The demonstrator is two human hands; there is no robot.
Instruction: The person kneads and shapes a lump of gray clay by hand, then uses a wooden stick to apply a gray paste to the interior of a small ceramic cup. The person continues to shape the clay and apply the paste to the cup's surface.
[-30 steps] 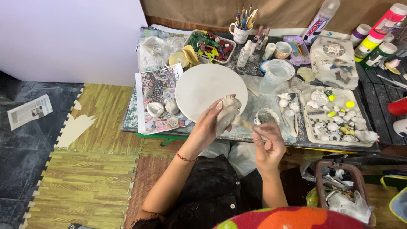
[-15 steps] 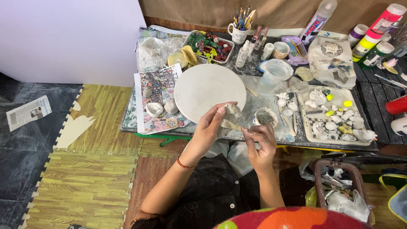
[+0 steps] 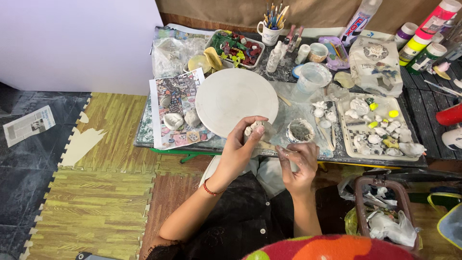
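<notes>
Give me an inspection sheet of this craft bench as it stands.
Surface: low table, covered with plastic sheet and printed paper.
Job's things: pale clay piece; thin stick tool.
Clutter: round white board, brush cup, tray of small clay pieces, paint bottles.
Hands: left hand holds the clay piece; right hand holds the stick tool.
Cables: nothing seen.
Surroundings: foam floor mats, white board wall.
</notes>
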